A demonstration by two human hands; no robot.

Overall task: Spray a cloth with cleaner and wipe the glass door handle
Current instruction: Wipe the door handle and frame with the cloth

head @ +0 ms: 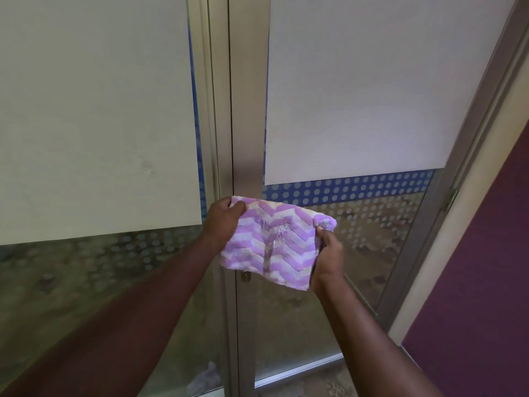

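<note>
Glass doors fill the view, 2 panels meeting at a metal frame, each upper part covered by a pale sheet. In front of the frame hangs the purple chevron cloth, stretched flat between both hands, probably to offer a broad face for spraying. Left hand pinches its top left corner; right hand pinches its right edge. A small lock shows below. No handle or sprayer is visible.
</note>
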